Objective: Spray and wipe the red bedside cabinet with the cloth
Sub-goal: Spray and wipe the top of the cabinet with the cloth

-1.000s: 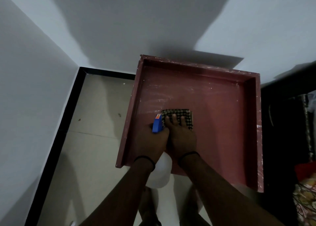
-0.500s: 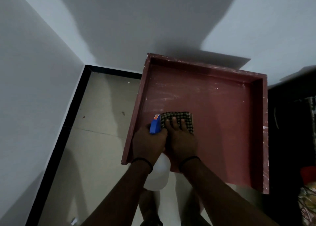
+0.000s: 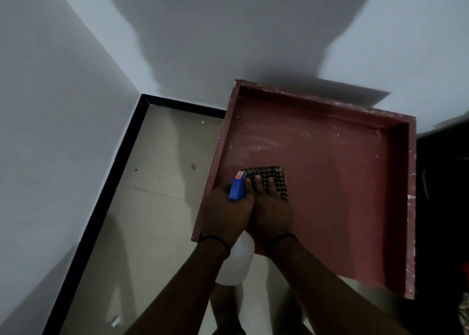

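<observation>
The red bedside cabinet [image 3: 342, 182] has a flat top with a raised rim on three sides, streaked with pale dust toward its far edge. It stands against a white wall [image 3: 253, 42]. Left of the cabinet lies beige tiled floor [image 3: 157, 207], edged by black skirting [image 3: 106, 182]. Dark furniture [image 3: 441, 207] sits just right of the cabinet.

Near the cabinet's front left corner, the checked cloth [image 3: 274, 174] lies flat on the top. The right hand [image 3: 272, 212] presses it with straight fingers. Just beside it, the left hand [image 3: 225, 215] grips the spray bottle [image 3: 237, 188], its white body hanging past the cabinet's front edge.
</observation>
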The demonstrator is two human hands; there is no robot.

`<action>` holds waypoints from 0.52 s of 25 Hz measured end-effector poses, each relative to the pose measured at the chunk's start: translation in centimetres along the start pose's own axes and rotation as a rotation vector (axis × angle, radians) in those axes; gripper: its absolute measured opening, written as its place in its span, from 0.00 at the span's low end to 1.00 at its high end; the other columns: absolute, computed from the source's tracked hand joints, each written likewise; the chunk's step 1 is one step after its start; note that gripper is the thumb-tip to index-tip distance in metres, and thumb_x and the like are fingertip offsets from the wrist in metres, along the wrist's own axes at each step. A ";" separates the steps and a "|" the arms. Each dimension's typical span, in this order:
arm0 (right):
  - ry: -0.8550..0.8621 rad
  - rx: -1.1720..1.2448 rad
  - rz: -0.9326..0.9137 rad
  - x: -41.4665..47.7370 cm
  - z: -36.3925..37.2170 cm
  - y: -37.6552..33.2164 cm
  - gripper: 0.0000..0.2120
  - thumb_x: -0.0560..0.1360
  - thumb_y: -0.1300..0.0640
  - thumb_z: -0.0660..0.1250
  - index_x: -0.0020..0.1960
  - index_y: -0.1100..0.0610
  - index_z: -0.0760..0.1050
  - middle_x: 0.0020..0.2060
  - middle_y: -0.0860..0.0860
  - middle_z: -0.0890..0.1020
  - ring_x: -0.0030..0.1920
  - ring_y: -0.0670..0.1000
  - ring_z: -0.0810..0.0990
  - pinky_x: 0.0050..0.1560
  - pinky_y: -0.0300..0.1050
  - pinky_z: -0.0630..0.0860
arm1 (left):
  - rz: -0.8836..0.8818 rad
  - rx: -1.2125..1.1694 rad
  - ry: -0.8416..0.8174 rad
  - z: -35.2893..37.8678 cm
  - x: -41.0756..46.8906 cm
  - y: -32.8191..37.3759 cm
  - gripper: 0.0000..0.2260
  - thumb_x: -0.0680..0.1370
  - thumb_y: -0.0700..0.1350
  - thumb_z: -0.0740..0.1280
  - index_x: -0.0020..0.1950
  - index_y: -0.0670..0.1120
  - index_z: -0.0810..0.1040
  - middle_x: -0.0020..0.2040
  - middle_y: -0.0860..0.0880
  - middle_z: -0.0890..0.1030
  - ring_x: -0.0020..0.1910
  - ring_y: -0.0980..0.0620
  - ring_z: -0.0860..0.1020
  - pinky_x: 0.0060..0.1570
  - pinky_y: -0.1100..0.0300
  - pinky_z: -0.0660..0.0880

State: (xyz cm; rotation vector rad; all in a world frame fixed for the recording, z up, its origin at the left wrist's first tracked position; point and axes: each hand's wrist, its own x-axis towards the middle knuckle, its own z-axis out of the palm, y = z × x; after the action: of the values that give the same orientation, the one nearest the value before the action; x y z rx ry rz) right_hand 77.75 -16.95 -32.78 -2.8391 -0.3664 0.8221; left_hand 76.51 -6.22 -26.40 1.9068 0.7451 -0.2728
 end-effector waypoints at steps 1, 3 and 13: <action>0.007 -0.019 -0.002 0.9 -0.1 -0.2 0.40 0.76 0.41 0.65 0.80 0.49 0.49 0.80 0.52 0.53 0.79 0.62 0.51 0.71 0.58 0.65 | -0.004 0.001 0.005 -0.2 0.1 0.0 0.14 0.77 0.45 0.72 0.34 0.50 0.73 0.29 0.50 0.74 0.27 0.56 0.72 0.30 0.67 0.70; 0.038 -0.052 0.011 4.0 -1.2 -0.9 0.34 0.80 0.45 0.60 0.80 0.50 0.50 0.80 0.53 0.53 0.78 0.63 0.52 0.67 0.59 0.70 | -0.013 -0.010 0.013 -0.5 0.3 0.1 0.13 0.76 0.44 0.72 0.34 0.50 0.72 0.28 0.51 0.73 0.25 0.58 0.72 0.27 0.71 0.68; -0.029 -0.030 -0.078 1.4 -0.2 -1.2 0.38 0.76 0.38 0.59 0.80 0.50 0.52 0.80 0.53 0.54 0.78 0.64 0.52 0.71 0.61 0.65 | -0.001 -0.017 0.061 -1.8 0.4 0.3 0.13 0.77 0.47 0.71 0.35 0.50 0.73 0.30 0.46 0.77 0.30 0.50 0.76 0.34 0.63 0.72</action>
State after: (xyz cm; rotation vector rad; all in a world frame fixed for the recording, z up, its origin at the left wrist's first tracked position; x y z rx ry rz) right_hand 78.82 -15.39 -33.02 -2.8227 -0.4938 0.8498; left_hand 76.80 -4.60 -25.56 1.9060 0.7864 -0.2086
